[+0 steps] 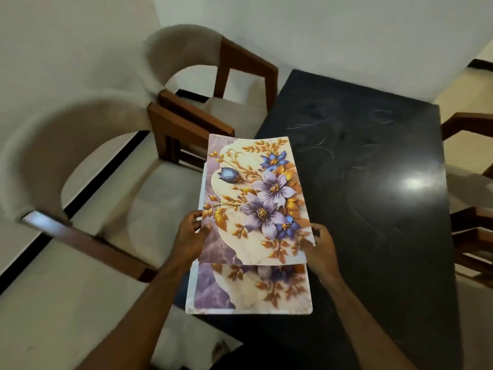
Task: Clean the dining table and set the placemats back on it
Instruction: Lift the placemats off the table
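Floral placemat (256, 198) gripped at near corners by left hand (190, 237) and right hand (320, 245), second placemat (250, 289) overlapped beneath, dark table (373, 182) streaked

- No text, label, brand, number or sign can be read anywhere in the view.
- The top floral placemat (256, 198), printed with purple and blue flowers and gold leaves on a cream and violet marbled ground, carries pattern only, no lettering.
- The dark stone dining table (373, 209) beside that placemat shows only pale smears.
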